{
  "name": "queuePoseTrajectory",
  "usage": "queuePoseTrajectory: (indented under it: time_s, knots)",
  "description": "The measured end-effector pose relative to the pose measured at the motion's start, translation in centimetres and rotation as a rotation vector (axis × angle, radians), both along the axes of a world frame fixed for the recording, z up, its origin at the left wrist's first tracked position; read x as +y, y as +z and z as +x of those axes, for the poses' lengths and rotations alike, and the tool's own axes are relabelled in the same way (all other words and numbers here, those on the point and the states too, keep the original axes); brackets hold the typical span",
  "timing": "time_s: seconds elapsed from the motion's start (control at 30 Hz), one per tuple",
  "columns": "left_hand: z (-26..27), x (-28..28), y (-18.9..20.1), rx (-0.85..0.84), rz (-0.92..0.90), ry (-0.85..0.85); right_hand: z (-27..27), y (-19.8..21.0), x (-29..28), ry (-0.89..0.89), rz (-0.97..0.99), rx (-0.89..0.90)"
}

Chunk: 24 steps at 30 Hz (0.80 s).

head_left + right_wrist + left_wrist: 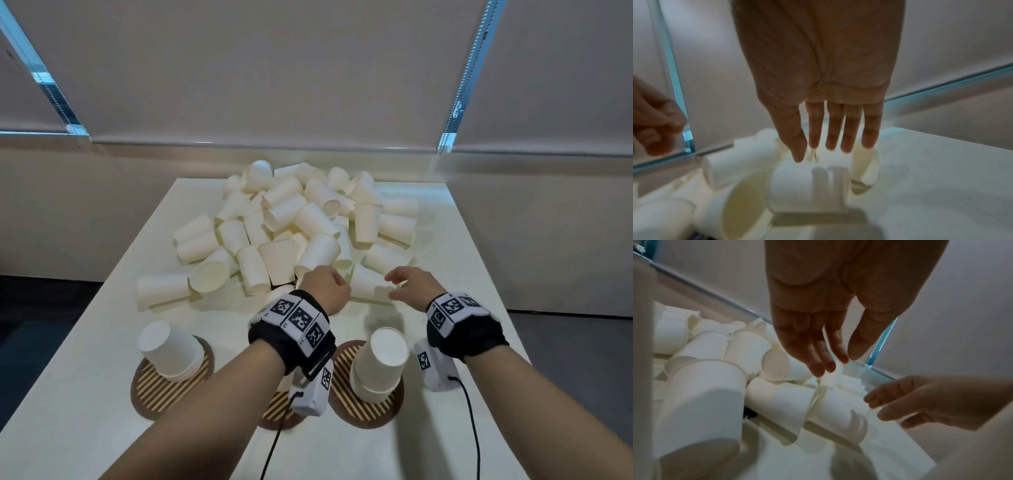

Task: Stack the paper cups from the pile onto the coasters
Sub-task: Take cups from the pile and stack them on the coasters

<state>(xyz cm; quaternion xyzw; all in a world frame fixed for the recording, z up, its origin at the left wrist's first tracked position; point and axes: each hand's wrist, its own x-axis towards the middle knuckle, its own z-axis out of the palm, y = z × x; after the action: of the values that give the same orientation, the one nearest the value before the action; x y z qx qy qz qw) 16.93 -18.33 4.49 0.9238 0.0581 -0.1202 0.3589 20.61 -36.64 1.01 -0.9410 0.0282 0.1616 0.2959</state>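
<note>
A big pile of white paper cups (291, 219) lies across the middle and back of the table. Upside-down cup stacks stand on the left coaster (161, 394) and the right coaster (346, 380): a left stack (169, 349) and a right stack (380, 363). A middle coaster (274, 406) is mostly hidden under my left wrist. My left hand (325, 284) (830, 365) hovers over the pile's near edge, fingers relaxed and empty. My right hand (407, 284) (828, 146) hangs with straight fingers just above a cup lying on its side (368, 284) (807, 186) (838, 413).
The white table (472, 260) ends at a beige wall with roller blinds behind the pile. Loose cups (164, 291) lie at the pile's left front. Black cables (472, 428) trail from both wrist cameras toward the near edge.
</note>
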Motion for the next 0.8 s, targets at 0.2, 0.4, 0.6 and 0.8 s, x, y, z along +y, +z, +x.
queuePoseTrajectory:
  time_s: [0.2,0.4,0.6,0.8]
  knots:
    - [1.9,-1.4,-2.9,0.083,0.004,0.027,2.7,-3.5,-0.4,-0.183,-0.053,-0.170]
    - [3.1,-3.1,-5.1,0.157,0.007,-0.087,4.2,-4.7,-0.9,-0.288,0.081,-0.139]
    - [3.7,-4.1,-6.5,0.161,0.063,-0.143,4.4,-5.5,-1.0,-0.179,0.226,-0.051]
    - [4.0,-4.4,-7.6,0.149,0.027,-0.159,4.0,-5.2,-1.7,-0.303,0.430,-0.142]
